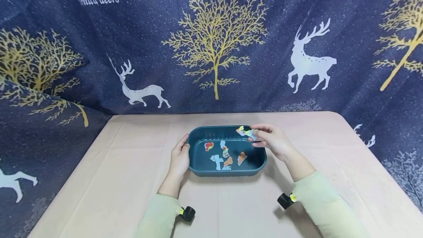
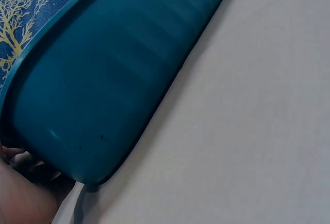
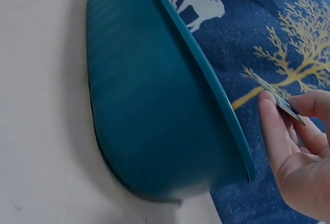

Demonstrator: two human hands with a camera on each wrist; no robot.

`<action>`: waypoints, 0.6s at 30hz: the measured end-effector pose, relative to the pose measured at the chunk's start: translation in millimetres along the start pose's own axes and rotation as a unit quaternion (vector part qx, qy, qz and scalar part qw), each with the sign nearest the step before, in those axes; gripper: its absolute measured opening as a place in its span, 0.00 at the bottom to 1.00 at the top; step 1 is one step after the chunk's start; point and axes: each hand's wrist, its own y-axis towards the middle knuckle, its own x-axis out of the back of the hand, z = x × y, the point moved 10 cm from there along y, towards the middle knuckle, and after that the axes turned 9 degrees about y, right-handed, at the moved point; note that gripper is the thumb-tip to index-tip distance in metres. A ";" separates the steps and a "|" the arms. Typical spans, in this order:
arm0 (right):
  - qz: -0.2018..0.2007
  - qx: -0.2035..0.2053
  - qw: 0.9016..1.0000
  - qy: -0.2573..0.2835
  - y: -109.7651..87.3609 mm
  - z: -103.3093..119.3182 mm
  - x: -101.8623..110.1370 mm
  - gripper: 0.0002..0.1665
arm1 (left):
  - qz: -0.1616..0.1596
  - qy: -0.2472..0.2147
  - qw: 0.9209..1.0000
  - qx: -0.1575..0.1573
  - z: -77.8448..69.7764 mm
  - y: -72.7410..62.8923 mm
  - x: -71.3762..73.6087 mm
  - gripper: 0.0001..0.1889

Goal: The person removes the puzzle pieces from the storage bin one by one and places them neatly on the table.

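A teal plastic tub (image 1: 228,173) with rounded corners stands on the table. My left hand (image 1: 180,159) grips its left end, thumb near the rim; the left wrist view shows the fingers (image 2: 38,170) partly hidden behind the tub's wall. My right hand (image 1: 275,142) pinches a thin, irregular colourful piece (image 1: 246,132) above the tub's back right part. In the right wrist view that piece (image 3: 278,100) is seen nearly edge-on between thumb and fingertips. On the tub's floor lie several similar flat pieces: a red one (image 1: 209,146), an orange-brown one (image 1: 242,158), and a pale blue one (image 1: 217,161) among others.
The table (image 1: 109,179) has a pale cloth cover. Behind it hangs a dark blue cloth (image 1: 231,102) printed with deer and trees. A small black camera is strapped at each wrist, the left camera (image 1: 188,214) and the right camera (image 1: 285,201).
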 end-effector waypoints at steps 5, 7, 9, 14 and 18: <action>-0.013 0.013 0.999 0.027 -5.3 -0.7 16.8 0.28 | 0.001 0.004 1.000 0.000 1.3 1.3 0.2 0.23; -0.023 0.015 0.999 0.038 -7.3 -2.2 24.3 0.26 | 0.000 0.006 1.000 0.000 1.5 1.5 0.3 0.23; -0.033 0.015 0.998 0.050 -9.1 -4.3 31.8 0.20 | -0.001 0.007 1.000 0.000 1.8 1.7 0.8 0.23; -0.055 0.020 0.994 0.096 -13.4 -7.4 50.0 0.09 | -0.002 0.008 1.000 0.000 2.4 2.3 1.8 0.23; -0.074 0.024 0.988 0.131 -15.4 -7.4 64.9 0.08 | 0.001 0.009 1.000 0.001 2.8 2.1 1.9 0.23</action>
